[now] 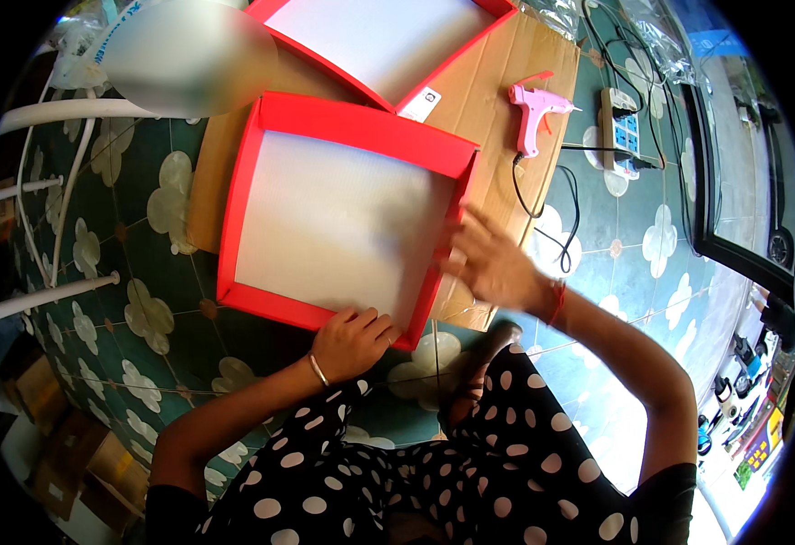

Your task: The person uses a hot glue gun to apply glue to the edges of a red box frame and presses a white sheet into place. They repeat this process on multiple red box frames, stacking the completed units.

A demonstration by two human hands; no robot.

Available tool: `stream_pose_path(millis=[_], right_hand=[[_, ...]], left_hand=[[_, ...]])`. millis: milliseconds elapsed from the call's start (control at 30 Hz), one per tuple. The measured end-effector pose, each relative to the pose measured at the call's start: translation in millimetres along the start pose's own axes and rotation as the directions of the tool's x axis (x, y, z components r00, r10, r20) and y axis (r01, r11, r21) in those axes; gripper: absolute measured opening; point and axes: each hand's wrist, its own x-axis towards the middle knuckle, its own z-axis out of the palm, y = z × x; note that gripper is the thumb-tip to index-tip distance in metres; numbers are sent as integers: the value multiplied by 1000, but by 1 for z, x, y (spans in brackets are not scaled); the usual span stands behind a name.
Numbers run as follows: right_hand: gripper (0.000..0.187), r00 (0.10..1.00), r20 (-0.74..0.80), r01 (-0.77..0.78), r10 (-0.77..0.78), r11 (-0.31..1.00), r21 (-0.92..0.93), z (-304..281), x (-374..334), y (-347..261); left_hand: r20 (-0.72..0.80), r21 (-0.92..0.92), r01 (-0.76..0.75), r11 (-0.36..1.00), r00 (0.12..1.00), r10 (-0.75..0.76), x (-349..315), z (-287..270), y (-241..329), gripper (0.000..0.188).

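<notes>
A shallow red box (361, 136) with a pale inside lies open side up on a brown cardboard surface (497, 86), its near end overhanging the edge. My left hand (354, 343) is closed over the near wall, fingers curled across the rim. Along the right wall is my right hand (493, 262), its fingers apart and slightly blurred; they reach to the rim, and I cannot tell if they press on it. A pink glue gun (532, 113) lies on the cardboard beyond that hand, a red strip by its top.
Behind the red box lies a second red tray-like box (325, 59). A power strip (608, 136) with plugged-in cables rests on the green tiled floor at right, beside a black-framed glass panel (699, 182). White tubular legs (52, 295) stand at left. The glue gun's black cord (575, 204) loops near my right hand.
</notes>
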Motion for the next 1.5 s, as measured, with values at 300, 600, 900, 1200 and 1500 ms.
stream_pose_path(millis=[300, 600, 900, 1200, 1500], right_hand=[[23, 981, 40, -195, 191, 959, 205, 24, -21, -63], [49, 721, -331, -558, 609, 793, 243, -17, -27, 29], [64, 229, -211, -889, 950, 293, 351, 14, 6, 142], [39, 320, -130, -844, 939, 345, 410, -33, -51, 118], [40, 709, 292, -654, 642, 441, 615, -108, -43, 9]], left_hand=[[-12, -87, 76, 993, 997, -77, 37, -3, 1, 7], [-30, -13, 92, 996, 995, -92, 45, 1, 2, 14], [-59, 58, 137, 989, 989, -134, 72, 15, 4, 16], [-105, 16, 147, 989, 984, -145, 74, 18, 6, 19], [-157, -15, 182, 983, 971, -182, 72, 25, 12, 21]])
